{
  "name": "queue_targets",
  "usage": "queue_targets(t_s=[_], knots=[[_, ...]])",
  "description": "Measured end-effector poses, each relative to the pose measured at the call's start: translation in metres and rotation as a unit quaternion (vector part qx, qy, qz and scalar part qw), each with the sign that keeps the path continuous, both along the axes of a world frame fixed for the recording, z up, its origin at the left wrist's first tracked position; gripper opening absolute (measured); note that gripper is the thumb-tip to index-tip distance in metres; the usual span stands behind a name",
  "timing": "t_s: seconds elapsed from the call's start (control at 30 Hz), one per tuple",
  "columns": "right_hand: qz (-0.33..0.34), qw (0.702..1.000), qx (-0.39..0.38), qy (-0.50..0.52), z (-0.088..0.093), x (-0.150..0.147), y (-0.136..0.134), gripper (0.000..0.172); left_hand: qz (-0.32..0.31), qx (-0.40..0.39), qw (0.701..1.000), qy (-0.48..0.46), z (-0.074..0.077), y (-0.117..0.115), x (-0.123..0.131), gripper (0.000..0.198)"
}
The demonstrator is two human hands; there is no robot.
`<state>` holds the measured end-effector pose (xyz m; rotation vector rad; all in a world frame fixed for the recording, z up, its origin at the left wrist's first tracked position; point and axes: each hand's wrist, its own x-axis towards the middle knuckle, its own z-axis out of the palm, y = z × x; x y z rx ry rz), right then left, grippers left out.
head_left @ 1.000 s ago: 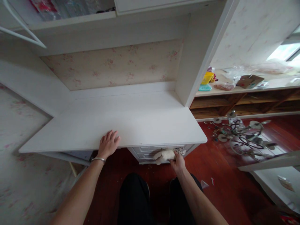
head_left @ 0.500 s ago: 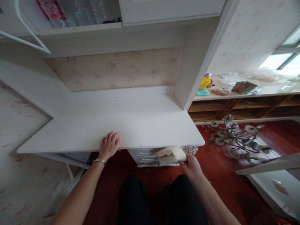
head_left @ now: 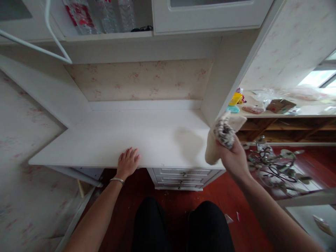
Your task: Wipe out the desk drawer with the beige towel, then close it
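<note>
My left hand [head_left: 128, 161] lies flat on the front edge of the white desk [head_left: 147, 136], fingers stretched out, holding nothing. My right hand [head_left: 235, 155] is wrapped round a bunched cream cloth [head_left: 213, 145] with a grey-and-white patterned part. It holds the cloth up at the desk's right end, near the upright side panel, and a shadow falls on the desktop to its left. Part of the cloth is hidden by my fingers. Below the desktop, a set of white drawers [head_left: 181, 178] with small knobs shows.
Overhead, an open shelf holds clear plastic bottles [head_left: 107, 17], and a white bent rod [head_left: 59, 43] juts in at the upper left. To the right, a chandelier [head_left: 280, 164] lies on the red floor before a low wooden shelf unit [head_left: 285, 127]. A cardboard box [head_left: 280, 105] sits on that unit.
My right hand has lifted the cloth from in front of the drawers to above the desk's right end. My left hand stays on the desk edge. The view has shifted slightly.
</note>
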<state>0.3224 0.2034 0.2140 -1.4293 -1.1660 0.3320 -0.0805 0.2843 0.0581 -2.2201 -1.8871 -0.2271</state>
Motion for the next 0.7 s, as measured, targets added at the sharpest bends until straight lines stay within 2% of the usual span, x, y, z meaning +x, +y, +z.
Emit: queue_targets(t_s=[0.1, 0.17, 0.23, 0.27, 0.33, 0.43, 0.53, 0.7], knots=[[0.095, 0.979, -0.001, -0.179, -0.014, -0.033, 0.058, 0.053, 0.004, -0.011, 1.0, 0.002, 0.001, 0.0, 0.0, 0.05], [0.142, 0.95, -0.096, -0.259, -0.035, -0.065, 0.086, 0.06, 0.009, -0.019, 1.0, 0.002, 0.002, 0.0, 0.0, 0.051], [0.177, 0.89, -0.241, -0.345, -0.058, -0.102, 0.101, 0.063, 0.015, -0.023, 1.0, 0.002, 0.003, -0.001, 0.0, 0.051], [0.193, 0.876, -0.26, -0.358, -0.069, -0.12, 0.104, 0.061, 0.017, -0.023, 1.0, 0.002, 0.004, -0.002, 0.0, 0.051], [0.22, 0.843, -0.273, -0.408, -0.085, -0.153, 0.107, 0.056, 0.015, -0.02, 1.0, 0.004, 0.004, -0.002, 0.0, 0.052], [0.237, 0.828, -0.254, -0.439, -0.097, -0.185, 0.111, 0.052, 0.009, -0.007, 1.0, 0.012, 0.003, -0.002, -0.001, 0.052], [0.262, 0.825, -0.234, -0.442, -0.098, -0.194, 0.121, 0.053, 0.014, -0.008, 1.0, 0.014, 0.001, 0.0, -0.001, 0.051], [0.353, 0.779, -0.191, -0.481, -0.096, -0.189, 0.125, 0.052, 0.015, -0.025, 1.0, 0.006, -0.001, 0.003, -0.001, 0.051]])
